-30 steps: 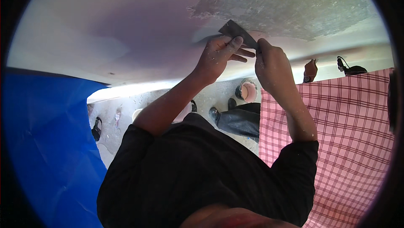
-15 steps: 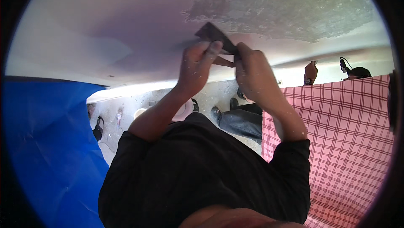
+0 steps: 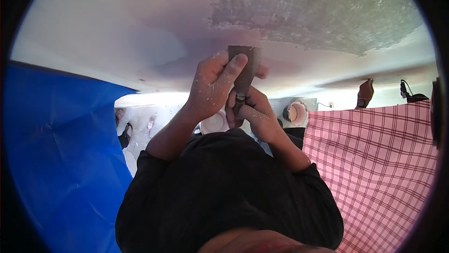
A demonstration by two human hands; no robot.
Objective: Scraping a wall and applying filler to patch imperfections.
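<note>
A flat, dark putty knife (image 3: 244,81) stands in front of my chest with its wide blade edge pointing up toward the wall. My left hand (image 3: 210,87) grips the blade, thumb laid across its face and the fingers behind it. Below, my right hand (image 3: 258,115) is closed around the handle near a dark band. Pale specks dot both hands. Beyond the blade is the wall (image 3: 117,24), whitish and smooth at left, with a rough grey patch (image 3: 318,10) at upper right.
A blue sheet (image 3: 61,150) hangs at left, a pink checked cloth (image 3: 379,155) at right. One pale bucket (image 3: 213,124) stands below my hands, another bucket (image 3: 297,113) to the right. What looks like another person's hand (image 3: 365,94) shows above the cloth.
The putty knife has turned from slanted to upright and come down nearer my chest. My right hand has dropped lower along the handle. A bucket at right has come into view.
</note>
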